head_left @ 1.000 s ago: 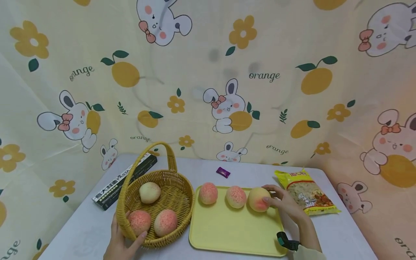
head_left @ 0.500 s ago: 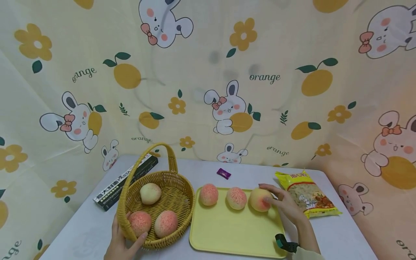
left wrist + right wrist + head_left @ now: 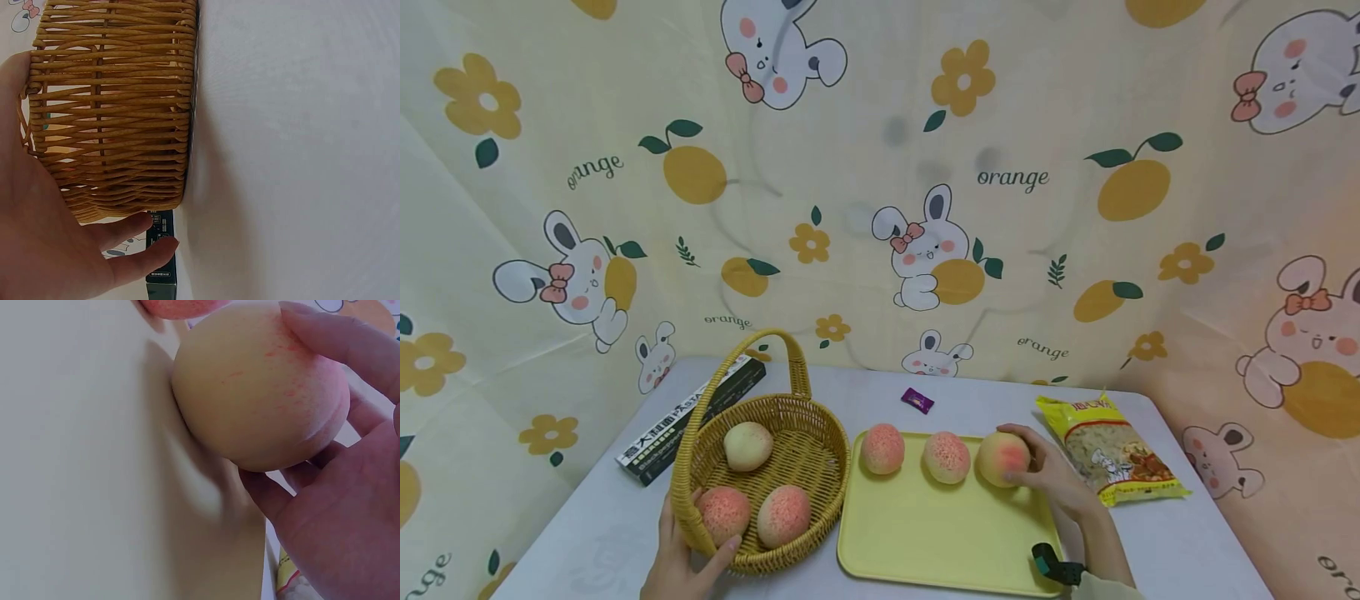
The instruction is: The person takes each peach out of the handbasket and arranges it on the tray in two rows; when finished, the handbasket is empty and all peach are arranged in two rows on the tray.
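Note:
My right hand (image 3: 1060,479) holds a yellow-and-pink peach (image 3: 1000,459) at the far right corner of the yellow tray (image 3: 947,533). In the right wrist view, thumb and fingers curl round this peach (image 3: 262,387), low over the tray surface. Two pink-speckled peaches (image 3: 882,449) sit to its left along the tray's back edge. At the near left, my left hand (image 3: 681,567) grips the wicker basket (image 3: 831,437), thumb over the rim and fingers along its outer side. Inside the basket lie a pale peach (image 3: 748,447) and two pink-speckled ones (image 3: 783,516).
A black pasta box (image 3: 688,421) lies behind the basket on the left. Beyond the tray is a small purple wrapped candy (image 3: 917,400). A yellow food bag (image 3: 1112,450) lies right of the tray. A printed cloth (image 3: 850,125) hangs behind the table.
My right hand has turned the peach in place, bringing its pink patch higher into view. My left hand and the basket stay where they were.

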A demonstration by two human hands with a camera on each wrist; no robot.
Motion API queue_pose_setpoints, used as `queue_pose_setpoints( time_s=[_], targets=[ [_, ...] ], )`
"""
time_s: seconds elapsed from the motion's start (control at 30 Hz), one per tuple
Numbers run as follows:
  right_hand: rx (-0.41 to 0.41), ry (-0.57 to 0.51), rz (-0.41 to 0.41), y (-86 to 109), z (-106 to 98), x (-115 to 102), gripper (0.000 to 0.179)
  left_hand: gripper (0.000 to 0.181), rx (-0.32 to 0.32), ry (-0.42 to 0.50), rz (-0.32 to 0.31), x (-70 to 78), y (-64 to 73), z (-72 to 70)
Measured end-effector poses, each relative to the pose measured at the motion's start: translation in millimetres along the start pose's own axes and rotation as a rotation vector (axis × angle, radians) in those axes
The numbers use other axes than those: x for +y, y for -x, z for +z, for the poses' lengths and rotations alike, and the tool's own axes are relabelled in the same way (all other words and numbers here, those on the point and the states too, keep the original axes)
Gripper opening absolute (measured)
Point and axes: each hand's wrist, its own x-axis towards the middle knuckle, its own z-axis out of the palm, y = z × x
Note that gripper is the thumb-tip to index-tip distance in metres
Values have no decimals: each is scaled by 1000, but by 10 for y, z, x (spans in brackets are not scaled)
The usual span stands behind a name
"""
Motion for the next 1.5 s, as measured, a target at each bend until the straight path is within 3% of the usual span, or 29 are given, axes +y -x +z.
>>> queue_pose_setpoints(
  time_s=[0.5, 0.7, 0.9, 1.3, 1.5],
  targets=[
    [34, 0, -2, 25, -23, -19, 72, 101, 27, 23, 52, -15, 18, 15],
    [51, -24, 24, -4, 1, -7, 79, 103, 5, 24, 24, -8, 7, 14],
    [75, 1, -9, 9, 9, 2, 74, 106, -13, 6, 3, -11, -20, 5],
    [22, -6, 5, 6, 20, -82, 69, 103, 11, 20, 22, -8, 0, 8],
    [41, 16, -25, 3, 7, -111, 65, 103, 13, 17, 16, -10, 3, 12]
  ],
)
